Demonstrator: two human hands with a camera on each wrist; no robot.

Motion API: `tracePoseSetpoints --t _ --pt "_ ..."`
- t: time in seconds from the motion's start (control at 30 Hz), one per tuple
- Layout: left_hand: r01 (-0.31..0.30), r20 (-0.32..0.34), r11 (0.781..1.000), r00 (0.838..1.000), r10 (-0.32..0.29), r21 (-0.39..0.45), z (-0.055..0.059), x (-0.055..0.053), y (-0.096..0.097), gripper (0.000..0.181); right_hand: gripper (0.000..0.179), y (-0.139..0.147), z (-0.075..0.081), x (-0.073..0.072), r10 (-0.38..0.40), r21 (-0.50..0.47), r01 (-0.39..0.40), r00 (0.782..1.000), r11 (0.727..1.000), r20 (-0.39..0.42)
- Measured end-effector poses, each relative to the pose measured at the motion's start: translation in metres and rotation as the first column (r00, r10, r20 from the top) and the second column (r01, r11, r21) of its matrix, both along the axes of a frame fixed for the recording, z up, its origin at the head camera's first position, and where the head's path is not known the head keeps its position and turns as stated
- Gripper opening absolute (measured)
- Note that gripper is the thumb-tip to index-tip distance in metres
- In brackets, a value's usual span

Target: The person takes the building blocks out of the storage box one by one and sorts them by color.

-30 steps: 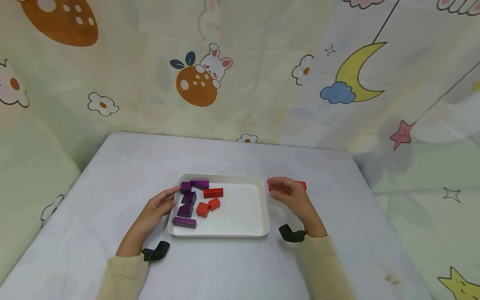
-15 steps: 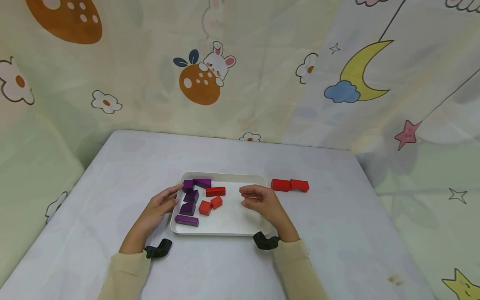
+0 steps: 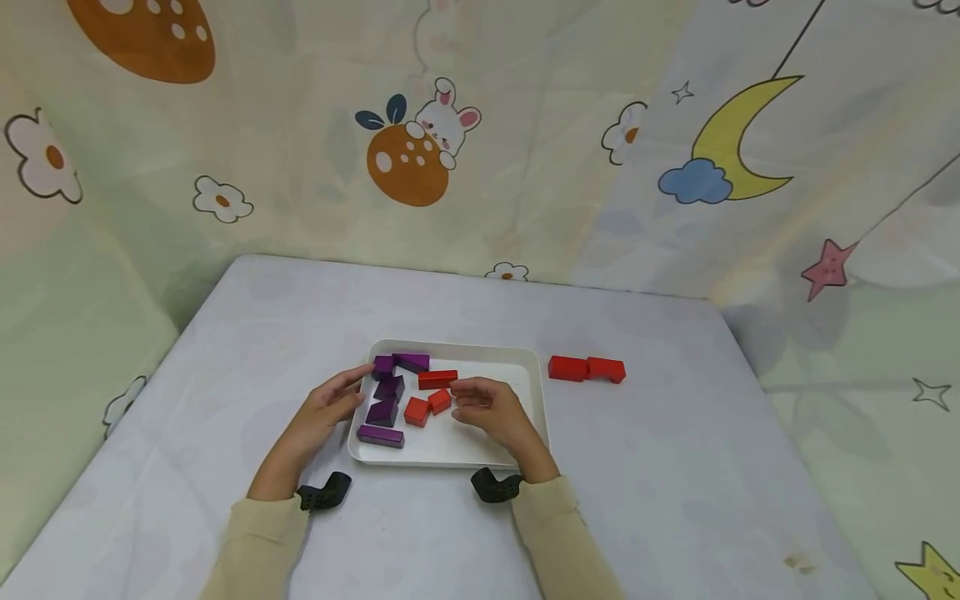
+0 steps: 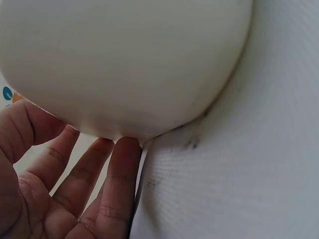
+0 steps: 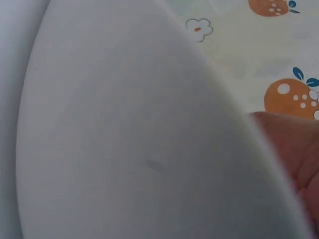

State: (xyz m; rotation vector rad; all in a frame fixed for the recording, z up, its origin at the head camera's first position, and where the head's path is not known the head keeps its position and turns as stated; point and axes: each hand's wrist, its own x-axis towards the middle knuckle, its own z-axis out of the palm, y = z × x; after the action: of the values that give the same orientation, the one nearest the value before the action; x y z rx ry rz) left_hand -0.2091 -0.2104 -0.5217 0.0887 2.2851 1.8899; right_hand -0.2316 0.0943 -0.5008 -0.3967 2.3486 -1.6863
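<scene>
My right hand, loose and released, is over the white tray, just beside three red blocks; my left hand, relaxed, touches the tray's left wall. Five purple blocks line that side. The right rim stands between my right hand and two more red blocks on the table.

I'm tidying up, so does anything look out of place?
Two red blocks lie on the pale table, right of the white tray, while other visible blocks sit inside. A brownish mark shows at the table's near right.
</scene>
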Motion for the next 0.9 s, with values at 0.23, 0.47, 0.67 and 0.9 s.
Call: tracePoseSetpoints --t 0.23,0.47,0.67,0.9 --pt "-0.006 0.008 1.000 1.000 0.006 -0.012 0.000 0.000 0.002 0.053 0.035 -0.011 -0.003 -0.003 -0.049 0.086 0.049 0.999 0.995 -0.007" --pt "-0.005 -0.001 1.000 1.000 0.005 -0.015 0.000 -0.001 0.001 0.053 0.020 -0.015 -0.002 -0.003 -0.057 0.126 0.063 0.997 0.990 -0.053" --pt "-0.010 0.007 1.000 1.000 0.010 -0.026 0.001 -0.001 0.002 0.053 0.018 -0.010 -0.002 0.000 -0.048 0.108 0.053 0.997 0.993 -0.054" --pt "-0.004 0.000 0.999 1.000 0.004 -0.040 0.003 0.001 0.003 0.053 0.025 0.007 0.008 0.004 -0.042 -0.086 0.037 0.998 0.996 -0.051"
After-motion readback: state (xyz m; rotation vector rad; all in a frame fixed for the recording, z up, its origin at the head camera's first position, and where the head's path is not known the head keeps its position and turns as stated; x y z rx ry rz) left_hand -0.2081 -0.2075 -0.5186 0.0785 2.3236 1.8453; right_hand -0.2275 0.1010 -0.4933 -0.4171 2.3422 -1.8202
